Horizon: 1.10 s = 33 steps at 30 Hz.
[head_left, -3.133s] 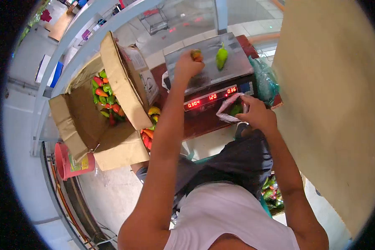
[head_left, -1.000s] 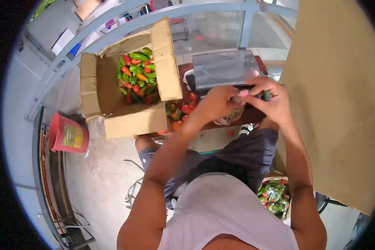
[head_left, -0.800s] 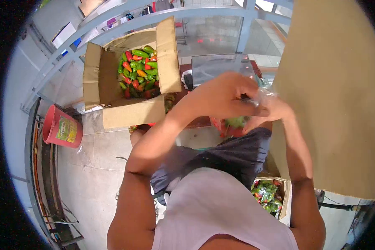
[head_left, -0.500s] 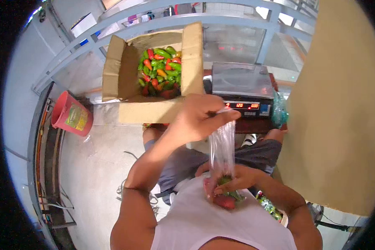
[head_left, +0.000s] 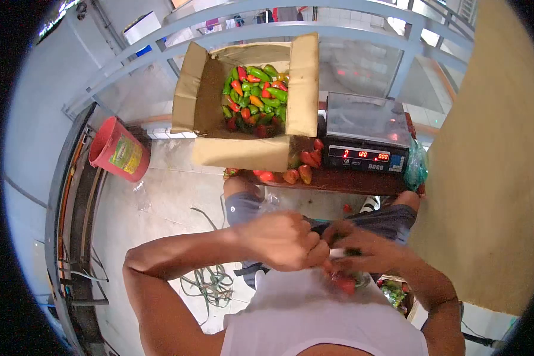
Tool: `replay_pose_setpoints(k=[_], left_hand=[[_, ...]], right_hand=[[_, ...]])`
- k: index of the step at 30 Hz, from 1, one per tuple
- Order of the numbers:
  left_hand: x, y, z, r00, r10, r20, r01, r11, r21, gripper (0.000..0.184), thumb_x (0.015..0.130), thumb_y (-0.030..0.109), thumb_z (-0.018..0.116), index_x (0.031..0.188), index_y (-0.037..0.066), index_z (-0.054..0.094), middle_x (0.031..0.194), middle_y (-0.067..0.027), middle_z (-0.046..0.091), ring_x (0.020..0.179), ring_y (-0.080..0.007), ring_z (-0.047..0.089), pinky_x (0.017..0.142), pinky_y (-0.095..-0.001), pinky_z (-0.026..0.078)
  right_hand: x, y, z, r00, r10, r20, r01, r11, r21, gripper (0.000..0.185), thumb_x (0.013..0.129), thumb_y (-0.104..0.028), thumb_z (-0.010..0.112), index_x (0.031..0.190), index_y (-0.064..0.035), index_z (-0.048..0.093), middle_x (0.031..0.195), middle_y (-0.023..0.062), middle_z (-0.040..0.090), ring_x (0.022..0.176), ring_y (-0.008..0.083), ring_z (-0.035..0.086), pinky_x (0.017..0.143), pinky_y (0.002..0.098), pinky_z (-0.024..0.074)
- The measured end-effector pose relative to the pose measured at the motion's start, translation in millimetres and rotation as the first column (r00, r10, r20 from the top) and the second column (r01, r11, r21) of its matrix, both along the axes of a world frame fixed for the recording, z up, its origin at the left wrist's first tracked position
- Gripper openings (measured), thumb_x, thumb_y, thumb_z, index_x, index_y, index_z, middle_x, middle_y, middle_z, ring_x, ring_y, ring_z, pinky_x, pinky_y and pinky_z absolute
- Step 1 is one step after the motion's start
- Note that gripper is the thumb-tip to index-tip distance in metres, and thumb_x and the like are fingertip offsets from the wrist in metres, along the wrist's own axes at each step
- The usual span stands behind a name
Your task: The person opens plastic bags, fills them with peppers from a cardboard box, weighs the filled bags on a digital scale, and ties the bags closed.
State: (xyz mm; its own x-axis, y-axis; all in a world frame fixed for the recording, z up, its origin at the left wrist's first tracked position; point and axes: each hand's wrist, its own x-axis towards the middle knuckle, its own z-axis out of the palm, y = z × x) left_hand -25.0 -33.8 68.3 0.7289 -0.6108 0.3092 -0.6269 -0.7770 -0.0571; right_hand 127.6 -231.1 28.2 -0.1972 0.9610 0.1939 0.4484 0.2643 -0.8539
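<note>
Close to my chest, my left hand (head_left: 288, 242) is closed in a fist on the neck of a clear plastic bag (head_left: 344, 283) with red and green peppers in it. Beside it my right hand (head_left: 368, 250) is curled against the bag, its fingers blurred by motion. Beyond my knees stands a digital scale (head_left: 368, 124) with a bare metal plate and lit red digits. Left of the scale, an open cardboard box (head_left: 243, 153) holds several green, red and orange peppers (head_left: 255, 98). Loose red peppers (head_left: 305, 173) lie between box and scale.
A green plastic bag (head_left: 416, 166) hangs at the scale's right. A red bucket (head_left: 120, 149) stands at the left, with cords (head_left: 210, 286) on the floor. A large cardboard sheet (head_left: 486, 178) rises at the right. Bagged peppers (head_left: 393, 295) sit low beside my right hip.
The scale's plate no longer holds the peppers seen earlier. Both hands have drawn back to my chest with the bag, and my left hand has come down beside my right.
</note>
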Motion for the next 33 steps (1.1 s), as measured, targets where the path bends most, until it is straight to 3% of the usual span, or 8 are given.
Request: replay_pose_setpoints(k=[8,12,14,18,22,28,30,33], left_hand=[[21,-12,15,0.956,0.274,0.104,-0.195,0.86,-0.472,0.013,0.086,0.017,0.068,0.082,0.008,0.06,0.064,-0.0074,0.055,0.054,-0.0282,0.058,0.049,-0.0411,0.046],[41,-104,1,0.94,-0.151,-0.305,-0.254,0.285,-0.924,0.024,0.097,0.019,0.06,0.116,0.003,0.062,0.094,-0.0112,0.067,0.08,-0.0216,0.066,0.068,-0.0361,0.052],[55,-114,-13,0.9,-0.373,-0.225,-0.209,0.084,-0.974,0.021,0.099,0.021,0.057,0.111,0.004,0.06,0.09,-0.0107,0.065,0.079,-0.0223,0.065,0.07,-0.0374,0.052],[94,-36,-22,0.944,-0.321,-0.071,0.093,0.467,-0.88,0.017,0.097,0.021,0.06,0.101,0.004,0.063,0.09,-0.0097,0.065,0.081,-0.0209,0.065,0.07,-0.0361,0.052],[72,18,28,0.981,0.164,0.103,-0.133,0.958,-0.254,0.012,0.09,0.017,0.066,0.088,0.005,0.064,0.085,-0.0121,0.063,0.074,-0.0308,0.064,0.063,-0.0412,0.052],[68,-52,-22,0.834,0.551,0.005,-0.46,0.701,-0.545,0.016,0.096,0.021,0.061,0.091,0.005,0.06,0.076,-0.0104,0.061,0.067,-0.0285,0.063,0.058,-0.04,0.05],[62,-76,-59,0.898,0.089,-0.431,-0.437,0.062,-0.897,0.02,0.088,0.013,0.065,0.105,0.005,0.059,0.09,-0.011,0.065,0.074,-0.029,0.065,0.065,-0.0377,0.054],[52,-30,-93,0.924,0.205,-0.323,-0.383,0.506,-0.773,0.025,0.083,0.012,0.067,0.106,0.005,0.062,0.086,-0.0101,0.065,0.074,-0.0292,0.065,0.065,-0.0395,0.053]], right_hand=[[54,-5,93,0.605,-0.674,0.423,0.216,0.651,0.728,0.024,0.07,-0.009,0.08,0.092,-0.0178,0.076,0.107,0.0023,0.065,0.103,0.0258,0.059,0.094,0.0436,0.0452],[64,10,95,0.581,-0.814,0.013,0.3,0.229,0.926,0.029,0.062,-0.005,0.081,0.089,-0.0133,0.074,0.102,0.0034,0.063,0.101,0.0269,0.059,0.098,0.0512,0.0484],[54,19,84,0.749,-0.476,-0.46,0.608,0.22,0.762,0.019,0.067,-0.013,0.086,0.081,-0.0122,0.073,0.114,0.0075,0.058,0.113,0.0301,0.053,0.102,0.056,0.0464],[56,23,37,0.561,0.299,-0.772,0.393,0.724,0.566,0.023,0.074,-0.029,0.086,0.074,-0.0114,0.071,0.131,0.0115,0.052,0.125,0.0319,0.045,0.108,0.0539,0.0368],[80,11,-35,0.625,-0.041,-0.779,0.431,0.85,0.301,0.018,0.075,-0.022,0.084,0.08,-0.0091,0.072,0.129,0.0109,0.054,0.123,0.0265,0.047,0.105,0.0411,0.0358],[68,66,-13,0.497,-0.54,-0.679,0.867,0.285,0.408,0.008,0.08,-0.002,0.073,0.082,-0.0028,0.066,0.121,0.0087,0.05,0.113,0.0217,0.051,0.1,0.0352,0.0392],[48,69,13,0.449,-0.407,-0.796,0.893,0.219,0.392,0.01,0.074,-0.002,0.079,0.079,-0.0036,0.071,0.119,0.0092,0.054,0.117,0.0248,0.049,0.099,0.037,0.0395],[26,61,29,0.511,0.218,-0.832,0.504,0.708,0.495,0.017,0.073,-0.018,0.085,0.077,-0.0076,0.071,0.126,0.0126,0.053,0.121,0.0289,0.05,0.102,0.0403,0.039]])
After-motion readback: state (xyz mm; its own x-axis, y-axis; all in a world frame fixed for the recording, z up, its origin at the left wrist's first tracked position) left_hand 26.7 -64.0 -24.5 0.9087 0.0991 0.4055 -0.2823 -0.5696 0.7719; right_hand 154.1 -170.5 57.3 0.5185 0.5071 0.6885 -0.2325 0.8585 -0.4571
